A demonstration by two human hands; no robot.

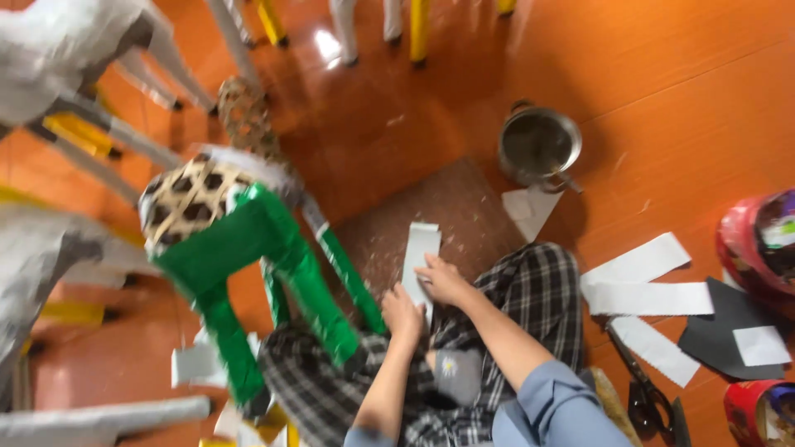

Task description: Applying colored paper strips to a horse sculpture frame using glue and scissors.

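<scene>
— Both hands first: our right hand lies flat on a white paper strip, fingers together and pressed down on its lower part. Our left hand sits just beside it, at the strip's lower end; its fingers curl under, and we cannot tell whether they pinch the paper or only touch it.

— Where does the strip lie?

— On a brown mat on the orange floor, running away from our knees, which are in plaid trousers. Its far end looks folded over.

— What do we see to the left?

— A four-legged figure wrapped in green paper, tilted, with a bare woven bamboo frame showing at its upper end. One green leg comes down close to our left hand. Grey paper-covered figures stand further left, blurred.

— And to the right?

— More white paper strips lie on the floor near our right knee, beside a dark sheet with a small white piece on it. Black scissors lie just below them. A metal pot stands beyond the mat, well apart from our hands, with a white scrap touching the mat's corner below it. Red containers sit at the right edge, too blurred to make out.
</scene>
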